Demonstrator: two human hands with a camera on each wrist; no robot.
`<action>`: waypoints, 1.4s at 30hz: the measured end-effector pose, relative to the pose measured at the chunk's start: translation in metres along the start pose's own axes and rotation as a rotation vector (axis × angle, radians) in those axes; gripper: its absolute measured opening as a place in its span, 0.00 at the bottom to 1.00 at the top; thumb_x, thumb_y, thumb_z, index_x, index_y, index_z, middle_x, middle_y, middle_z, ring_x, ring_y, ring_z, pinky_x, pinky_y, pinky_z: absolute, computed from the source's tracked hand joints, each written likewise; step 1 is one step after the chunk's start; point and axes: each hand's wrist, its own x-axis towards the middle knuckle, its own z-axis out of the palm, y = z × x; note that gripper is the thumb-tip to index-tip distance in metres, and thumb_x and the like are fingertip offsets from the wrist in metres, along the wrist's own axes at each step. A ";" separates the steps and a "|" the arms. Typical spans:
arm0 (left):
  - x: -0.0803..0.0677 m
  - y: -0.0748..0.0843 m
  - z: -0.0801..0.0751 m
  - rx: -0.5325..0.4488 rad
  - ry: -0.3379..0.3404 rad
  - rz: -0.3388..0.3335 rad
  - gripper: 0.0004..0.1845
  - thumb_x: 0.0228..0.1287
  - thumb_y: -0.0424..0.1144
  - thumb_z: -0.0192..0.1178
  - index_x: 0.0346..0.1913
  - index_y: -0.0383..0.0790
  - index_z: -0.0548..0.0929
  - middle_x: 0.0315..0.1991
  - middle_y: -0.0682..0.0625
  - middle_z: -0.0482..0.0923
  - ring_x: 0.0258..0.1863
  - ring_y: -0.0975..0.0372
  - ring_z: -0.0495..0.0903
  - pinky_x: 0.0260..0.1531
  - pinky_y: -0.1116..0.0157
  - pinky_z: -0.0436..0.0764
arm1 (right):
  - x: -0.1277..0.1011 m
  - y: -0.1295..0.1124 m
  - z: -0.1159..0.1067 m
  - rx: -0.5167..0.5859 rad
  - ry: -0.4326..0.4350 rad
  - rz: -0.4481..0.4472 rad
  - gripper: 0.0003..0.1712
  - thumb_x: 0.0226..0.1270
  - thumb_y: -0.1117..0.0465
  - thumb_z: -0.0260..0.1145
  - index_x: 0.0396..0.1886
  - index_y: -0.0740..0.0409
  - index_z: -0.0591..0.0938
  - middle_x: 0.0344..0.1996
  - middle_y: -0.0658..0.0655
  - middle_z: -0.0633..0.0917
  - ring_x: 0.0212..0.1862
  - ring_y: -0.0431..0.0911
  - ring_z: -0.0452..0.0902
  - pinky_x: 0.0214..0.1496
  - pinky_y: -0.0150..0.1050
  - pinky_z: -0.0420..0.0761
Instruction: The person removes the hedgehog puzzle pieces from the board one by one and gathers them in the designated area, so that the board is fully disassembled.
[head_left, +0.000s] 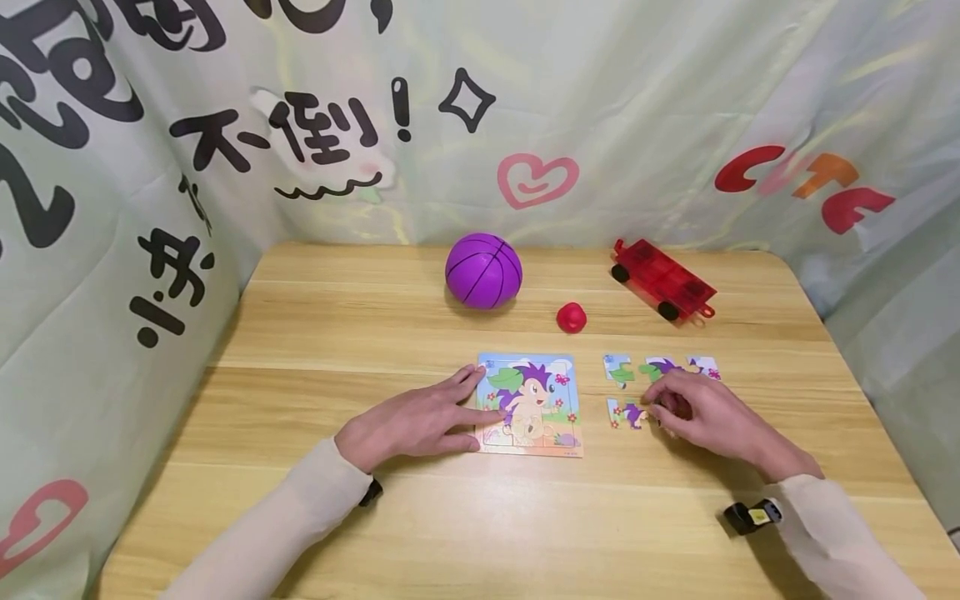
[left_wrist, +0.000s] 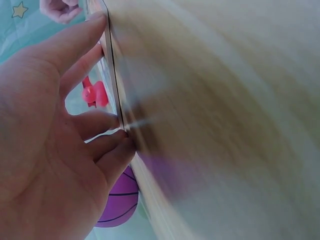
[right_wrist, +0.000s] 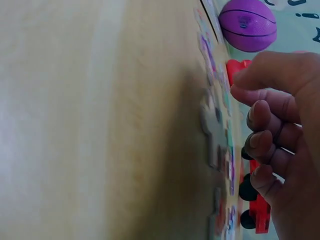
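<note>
1. The left hand lies flat on the wooden table, fingers straight and spread, gripping nothing. Its fingertips press on the left edge of the puzzle board.
2. In the left wrist view that same hand has its fingers laid against the thin edge of the board.
3. The puzzle board sits flat near the middle of the table and shows a cartoon hedgehog with purple spikes.
4. Behind it, toward the curtain, rests a purple ball, with a small red toy just to its right.
5. Just right of the board, loose puzzle pieces lie scattered flat on the table.
6. The right hand is over those pieces with its fingers curled down among them. Whether it pinches a piece I cannot tell; the right wrist view shows bent fingers close above the pieces.
7. Farthest right and back stands a red toy car with black wheels.
</note>
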 end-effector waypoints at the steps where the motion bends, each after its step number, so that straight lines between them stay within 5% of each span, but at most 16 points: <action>1: 0.000 0.000 0.000 0.001 -0.002 -0.002 0.29 0.84 0.56 0.59 0.82 0.63 0.73 0.90 0.34 0.43 0.90 0.42 0.44 0.81 0.48 0.71 | 0.000 -0.001 0.000 0.002 -0.017 0.007 0.11 0.66 0.66 0.80 0.43 0.49 0.88 0.29 0.39 0.76 0.34 0.32 0.68 0.32 0.29 0.72; 6: -0.001 0.001 0.000 0.004 -0.004 -0.006 0.29 0.84 0.56 0.58 0.82 0.62 0.72 0.90 0.35 0.42 0.90 0.43 0.44 0.81 0.48 0.71 | 0.002 -0.004 0.004 -0.010 -0.073 0.021 0.10 0.66 0.65 0.80 0.43 0.48 0.88 0.29 0.40 0.77 0.35 0.33 0.69 0.34 0.29 0.72; 29: -0.001 0.000 0.001 0.005 0.000 -0.007 0.29 0.84 0.56 0.58 0.82 0.63 0.72 0.90 0.35 0.42 0.90 0.43 0.44 0.82 0.48 0.70 | 0.001 -0.008 0.005 -0.018 -0.038 0.061 0.10 0.66 0.64 0.80 0.42 0.48 0.88 0.29 0.40 0.77 0.35 0.34 0.70 0.34 0.30 0.72; 37: -0.002 0.002 0.000 0.003 0.002 -0.014 0.29 0.84 0.58 0.57 0.82 0.64 0.71 0.90 0.34 0.42 0.90 0.42 0.43 0.82 0.48 0.69 | 0.011 -0.032 0.014 0.012 0.019 0.026 0.09 0.68 0.60 0.81 0.42 0.45 0.89 0.29 0.38 0.78 0.34 0.35 0.71 0.32 0.29 0.74; 42: 0.002 0.007 -0.001 0.003 0.024 0.006 0.29 0.84 0.57 0.58 0.83 0.62 0.71 0.90 0.38 0.43 0.90 0.41 0.42 0.84 0.47 0.67 | 0.021 -0.060 0.031 -0.014 -0.025 -0.010 0.13 0.71 0.53 0.79 0.51 0.47 0.90 0.31 0.38 0.79 0.34 0.35 0.71 0.34 0.30 0.75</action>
